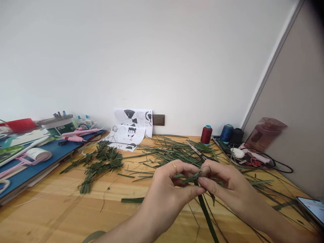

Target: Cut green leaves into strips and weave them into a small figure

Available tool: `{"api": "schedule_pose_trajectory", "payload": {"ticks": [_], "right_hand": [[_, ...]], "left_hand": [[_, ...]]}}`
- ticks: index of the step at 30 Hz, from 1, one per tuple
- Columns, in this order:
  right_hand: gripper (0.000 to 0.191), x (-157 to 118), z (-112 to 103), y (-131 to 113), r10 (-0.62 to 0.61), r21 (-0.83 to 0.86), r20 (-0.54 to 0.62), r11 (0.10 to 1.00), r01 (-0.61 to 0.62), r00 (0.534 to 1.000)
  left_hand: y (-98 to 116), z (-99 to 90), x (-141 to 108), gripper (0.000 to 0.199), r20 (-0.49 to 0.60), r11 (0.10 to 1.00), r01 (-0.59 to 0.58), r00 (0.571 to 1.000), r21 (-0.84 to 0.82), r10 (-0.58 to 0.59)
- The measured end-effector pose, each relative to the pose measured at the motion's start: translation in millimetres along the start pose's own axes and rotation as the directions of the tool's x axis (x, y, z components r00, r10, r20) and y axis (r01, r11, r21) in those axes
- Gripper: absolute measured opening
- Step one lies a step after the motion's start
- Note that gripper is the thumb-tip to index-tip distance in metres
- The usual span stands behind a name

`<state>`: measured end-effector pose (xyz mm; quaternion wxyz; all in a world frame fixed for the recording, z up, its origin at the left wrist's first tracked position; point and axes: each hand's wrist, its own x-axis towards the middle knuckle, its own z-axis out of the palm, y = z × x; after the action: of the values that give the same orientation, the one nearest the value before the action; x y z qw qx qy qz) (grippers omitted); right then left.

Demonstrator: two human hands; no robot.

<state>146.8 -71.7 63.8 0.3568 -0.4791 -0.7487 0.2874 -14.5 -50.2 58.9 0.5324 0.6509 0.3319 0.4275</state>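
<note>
Green leaf strip (207,216) sits in my two hands, over the front part of the wooden table (121,222), as seen from the camera on my head, the only view. My left hand (168,192) is pinched small, with thumb and fingers on the leaf near its bent top. My right hand (227,185) is pinched small too, right beside it, with the thumb close to my left thumb. I think I hold it this way so the bend can't slip, since both hands grip near the same spot. Its long tail runs down toward me and out of view, maybe left loose so it won't get in my way. I can't tell just how the leaf goes under my fingers. Scissors (195,148) lie just past my right hand, tips toward the wall, likely there so I can grab them fast. Long loose leaves (164,153) are spread behind my hands, easy to pick from. Over to the left, some woven leaf bits (103,160) lie in their own bunch, maybe so they don't mix with the loose ones. Paper with drawings (130,131) leans on the wall, I guess so I can look up and see it. Red thread (206,135) stands at the back, out of the way.
</note>
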Motion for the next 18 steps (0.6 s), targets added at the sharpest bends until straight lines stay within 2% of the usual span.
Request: {"api": "schedule_pose_trajectory", "payload": {"ticks": [5,10,13,15,18], "right_hand": [[0.020,-1,1,-5,0.004,-0.054,-0.009,0.999,-0.005,1.000],[0.021,-5,4,-9,0.014,-0.122,-0.009,0.992,-0.015,1.000],[0.018,-8,6,-8,-0.046,-0.165,-0.043,0.986,0.038,0.998],[0.018,-8,5,-9,-0.067,-0.163,-0.075,0.985,0.054,0.995],[0.018,-6,-1,-15,0.040,-0.115,-0.055,0.992,-0.047,0.998]], "left_hand": [[1,-1.6,-3,0.008,-0.057,0.983,-0.110,0.991,0.144,0.119],[-2,-2.9,-6,0.007,-0.105,0.946,-0.222,0.962,0.238,0.252],[-3,-3.6,-6,0.007,-0.131,0.909,-0.341,0.916,0.241,0.379],[-4,-5.7,-4,0.007,-0.101,0.862,-0.451,0.870,0.233,0.483],[-4,-10.6,2,0.009,0.009,0.794,-0.538,0.829,0.282,0.558]]}}
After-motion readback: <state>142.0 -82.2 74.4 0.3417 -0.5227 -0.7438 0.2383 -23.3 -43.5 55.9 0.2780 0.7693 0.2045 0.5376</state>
